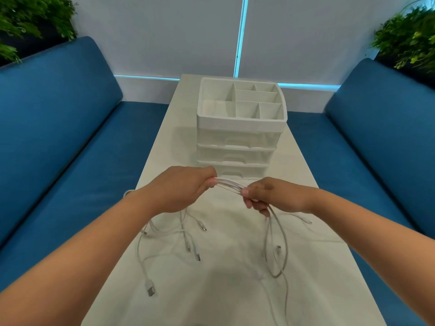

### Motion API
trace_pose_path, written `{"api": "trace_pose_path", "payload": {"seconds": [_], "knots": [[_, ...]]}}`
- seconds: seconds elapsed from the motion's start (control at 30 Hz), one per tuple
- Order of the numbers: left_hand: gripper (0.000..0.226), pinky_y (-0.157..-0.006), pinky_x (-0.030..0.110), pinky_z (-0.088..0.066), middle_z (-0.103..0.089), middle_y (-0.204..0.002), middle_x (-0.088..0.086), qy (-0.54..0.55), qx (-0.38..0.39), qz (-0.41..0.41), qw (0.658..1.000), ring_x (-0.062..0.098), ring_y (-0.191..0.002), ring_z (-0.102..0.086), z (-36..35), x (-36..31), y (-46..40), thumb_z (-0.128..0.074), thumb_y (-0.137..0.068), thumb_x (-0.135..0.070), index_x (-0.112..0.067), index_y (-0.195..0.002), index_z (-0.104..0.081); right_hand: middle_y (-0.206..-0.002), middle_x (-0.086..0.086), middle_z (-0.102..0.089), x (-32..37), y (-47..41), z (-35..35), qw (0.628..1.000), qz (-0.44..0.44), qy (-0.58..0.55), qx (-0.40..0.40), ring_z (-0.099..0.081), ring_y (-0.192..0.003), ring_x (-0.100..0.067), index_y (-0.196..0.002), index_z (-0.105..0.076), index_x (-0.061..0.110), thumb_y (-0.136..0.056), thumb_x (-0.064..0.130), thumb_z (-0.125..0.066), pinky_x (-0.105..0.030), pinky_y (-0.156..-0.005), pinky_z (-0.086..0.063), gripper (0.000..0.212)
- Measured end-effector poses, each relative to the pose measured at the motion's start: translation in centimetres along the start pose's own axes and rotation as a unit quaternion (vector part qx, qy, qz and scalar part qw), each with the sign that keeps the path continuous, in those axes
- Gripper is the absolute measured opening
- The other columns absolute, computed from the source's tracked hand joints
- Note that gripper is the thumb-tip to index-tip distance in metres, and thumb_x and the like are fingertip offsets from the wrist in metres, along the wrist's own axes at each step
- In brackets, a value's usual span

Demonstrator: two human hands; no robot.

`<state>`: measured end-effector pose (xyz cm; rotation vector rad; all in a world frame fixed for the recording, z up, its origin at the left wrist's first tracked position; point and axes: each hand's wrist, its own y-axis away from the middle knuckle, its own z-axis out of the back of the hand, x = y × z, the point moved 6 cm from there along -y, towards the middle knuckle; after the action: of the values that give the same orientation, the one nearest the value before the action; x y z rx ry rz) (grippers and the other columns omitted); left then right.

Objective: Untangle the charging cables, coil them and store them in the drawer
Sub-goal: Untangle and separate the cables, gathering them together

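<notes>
At the left edge of the long white table (pixel 317 267) we had a loop of thin white charging cable (pixel 128 192) peeping out from behind our left wrist. Our left hand (pixel 181 188) was clenched around one end of a bunch of white cable strands (pixel 229 184), the fingers closed tight on it. Below that hand more cables lay slack on the table, their ends fanned out: several small plugs and a flat silver USB plug (pixel 150 290) nearest us. The bunch ran taut across to our right hand (pixel 270 196), which pinched its other end between thumb and fingers, and from there a long loop of cable (pixel 276 250) hung down (blurred, so we could not count its strands). Beyond the hands stood the white plastic organiser with three clear-fronted drawers (pixel 235 156), all shut. We judged the untangling barely begun. To do it well, we thought it best to ease the tension, pick one plug and follow that single cable through the knot rather than pull the bundle apart.
</notes>
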<state>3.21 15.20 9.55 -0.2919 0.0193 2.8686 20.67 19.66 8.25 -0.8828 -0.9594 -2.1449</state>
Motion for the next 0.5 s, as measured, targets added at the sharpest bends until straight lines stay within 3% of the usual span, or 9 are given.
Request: {"api": "trace_pose_path", "payload": {"seconds": [0.03, 0.1, 0.13, 0.17, 0.2, 0.27, 0.33, 0.5], "knots": [[0.026, -0.063, 0.031, -0.036, -0.052, -0.072, -0.009, 0.002, 0.003, -0.004, 1.000, 0.014, -0.066, -0.049, -0.1, -0.2, 0.0, -0.024, -0.106, -0.042, -0.026, -0.100, -0.045, -0.063, 0.009, -0.046, -0.1, -0.1, 0.4, 0.992, -0.009, 0.123, -0.037, -0.046, -0.059, -0.013, -0.076, -0.052, 0.019, -0.102, 0.045, -0.037, -0.027, -0.066, -0.041, 0.040], [0.025, -0.063, 0.032, -0.036, -0.051, -0.071, -0.009, 0.002, 0.009, -0.001, 1.000, 0.014, -0.065, -0.049, -0.6, -0.2, -0.1, -0.024, -0.106, -0.041, -0.026, -0.099, -0.043, -0.068, 0.008, -0.048, 0.1, -0.4, 0.7, 0.924, -0.018, 0.368, -0.101, -0.045, -0.063, -0.013, -0.073, -0.041, 0.026, -0.102, 0.052, -0.024, -0.030, -0.063, -0.037, 0.042], [0.026, -0.062, 0.032, -0.034, -0.050, -0.070, -0.010, 0.000, 0.010, 0.005, 1.000, 0.012, -0.063, -0.048, -0.8, 0.0, -0.2, -0.024, -0.106, -0.042, -0.026, -0.099, -0.043, -0.068, 0.007, -0.047, 0.3, -0.5, 0.5, 0.905, -0.012, 0.407, -0.125, -0.045, -0.064, -0.014, -0.072, -0.037, 0.027, -0.102, 0.052, -0.021, -0.031, -0.063, -0.036, 0.042], [0.028, -0.061, 0.031, -0.033, -0.050, -0.070, -0.010, -0.002, 0.011, 0.009, 1.000, 0.010, -0.062, -0.047, -0.9, 0.3, -0.2, -0.023, -0.106, -0.042, -0.025, -0.100, -0.044, -0.068, 0.008, -0.046, 0.4, -0.5, 0.3, 0.912, -0.003, 0.390, -0.127, -0.044, -0.063, -0.013, -0.071, -0.036, 0.027, -0.102, 0.052, -0.021, -0.031, -0.063, -0.035, 0.042], [0.030, -0.060, 0.029, -0.032, -0.050, -0.070, -0.010, -0.003, 0.011, 0.012, 1.000, 0.008, -0.062, -0.046, -0.9, 0.5, -0.2, -0.023, -0.106, -0.043, -0.024, -0.101, -0.045, -0.066, 0.008, -0.044, 0.1, -0.4, 0.1, 0.943, 0.004, 0.315, -0.107, -0.042, -0.062, -0.012, -0.071, -0.037, 0.025, -0.103, 0.050, -0.025, -0.029, -0.063, -0.035, 0.042], [0.033, -0.059, 0.023, -0.032, -0.052, -0.072, -0.009, 0.004, 0.010, 0.008, 1.000, 0.008, -0.063, -0.047, -0.8, 0.8, -0.1, -0.022, -0.105, -0.045, -0.023, -0.101, -0.046, -0.064, 0.009, -0.039, -0.4, -0.1, -0.3, 0.998, 0.020, 0.055, -0.035, -0.035, -0.059, -0.011, -0.073, -0.042, 0.017, -0.103, 0.043, -0.035, -0.022, -0.063, -0.035, 0.041], [0.035, -0.061, 0.019, -0.033, -0.053, -0.073, -0.009, 0.021, 0.005, -0.007, 1.000, 0.008, -0.065, -0.049, -0.7, 0.7, 0.1, -0.021, -0.104, -0.047, -0.023, -0.098, -0.046, -0.065, 0.007, -0.035, -0.8, 0.4, -0.3, 0.996, 0.027, -0.075, 0.031, -0.034, -0.061, -0.012, -0.078, -0.046, 0.014, -0.103, 0.040, -0.038, -0.022, -0.066, -0.036, 0.037], [0.041, -0.069, 0.025, -0.039, -0.054, -0.073, -0.003, 0.080, 0.003, -0.042, 0.996, 0.014, -0.070, -0.050, -0.7, -0.6, 0.4, -0.022, -0.104, -0.049, -0.019, -0.087, -0.046, -0.068, 0.002, -0.043, -1.8, 0.7, 1.1, 0.998, 0.022, 0.015, 0.059, -0.045, -0.068, -0.014, -0.087, -0.061, 0.014, -0.100, 0.043, -0.044, -0.022, -0.083, -0.039, 0.037]]}}
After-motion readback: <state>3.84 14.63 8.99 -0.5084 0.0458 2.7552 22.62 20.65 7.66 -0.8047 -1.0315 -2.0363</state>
